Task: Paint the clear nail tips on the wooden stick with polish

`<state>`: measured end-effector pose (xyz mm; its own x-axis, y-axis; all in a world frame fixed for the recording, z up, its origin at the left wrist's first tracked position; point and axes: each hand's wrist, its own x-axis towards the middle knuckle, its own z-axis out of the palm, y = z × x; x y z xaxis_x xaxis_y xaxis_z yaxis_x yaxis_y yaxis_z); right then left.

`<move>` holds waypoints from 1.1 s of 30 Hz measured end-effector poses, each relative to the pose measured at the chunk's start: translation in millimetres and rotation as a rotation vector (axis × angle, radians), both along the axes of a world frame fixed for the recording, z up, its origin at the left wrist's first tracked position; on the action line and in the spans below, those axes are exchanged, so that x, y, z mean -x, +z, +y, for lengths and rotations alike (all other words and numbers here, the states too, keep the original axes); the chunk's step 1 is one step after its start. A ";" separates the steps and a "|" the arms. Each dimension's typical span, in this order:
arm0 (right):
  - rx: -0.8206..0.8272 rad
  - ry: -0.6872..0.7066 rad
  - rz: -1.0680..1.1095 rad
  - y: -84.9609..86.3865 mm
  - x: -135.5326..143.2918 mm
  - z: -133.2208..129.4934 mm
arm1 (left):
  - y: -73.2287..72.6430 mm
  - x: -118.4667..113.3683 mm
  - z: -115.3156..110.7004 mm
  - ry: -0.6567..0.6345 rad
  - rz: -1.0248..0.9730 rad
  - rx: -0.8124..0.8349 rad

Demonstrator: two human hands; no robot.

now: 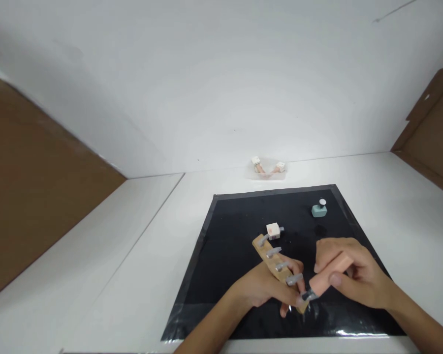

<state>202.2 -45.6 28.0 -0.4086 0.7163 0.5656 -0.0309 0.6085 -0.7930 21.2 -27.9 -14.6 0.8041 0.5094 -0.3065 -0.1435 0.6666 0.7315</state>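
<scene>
My left hand (268, 285) is closed around the lower part of a narrow wooden strip (269, 262), which is held tilted above the black mat. Several grey false nail tips (274, 251) stand in a row along the strip. Between the fingers and thumb of my right hand (358, 275) is a peach-coloured nail polish brush cap (331, 273). Its dark brush end points down and left, at the strip's near end beside my left thumb; I cannot tell whether it touches a nail tip. Just beyond the strip's far end is a small white square bottle (273, 230) with a greyish neck.
Toward the mat's back right sits a small teal block-shaped item (319, 211) with a dark stem and round pale top. The black mat (236, 216) lies on a white table. Behind it, a clear tray (268, 176) holds two white-and-peach items. Brown panels flank the table.
</scene>
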 end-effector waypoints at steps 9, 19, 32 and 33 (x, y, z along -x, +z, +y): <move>-0.006 -0.015 -0.010 1.2 0.8 -0.4 | -0.1 -0.3 0.3 -0.005 0.023 0.009; 0.012 -0.002 -0.008 -1.7 0.2 -0.7 | -0.1 -0.9 0.2 -0.003 0.030 0.010; 0.024 -0.025 -0.015 -0.2 0.3 -0.2 | 0.0 -0.5 -0.3 0.002 0.013 0.001; 0.033 -0.042 -0.011 -0.2 0.3 -0.1 | 0.1 -0.5 -0.4 0.005 0.008 0.001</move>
<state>202.0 -45.7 27.8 -0.3840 0.7511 0.5370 0.0027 0.5825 -0.8128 21.6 -28.3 -14.5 0.7989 0.5135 -0.3131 -0.1412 0.6662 0.7323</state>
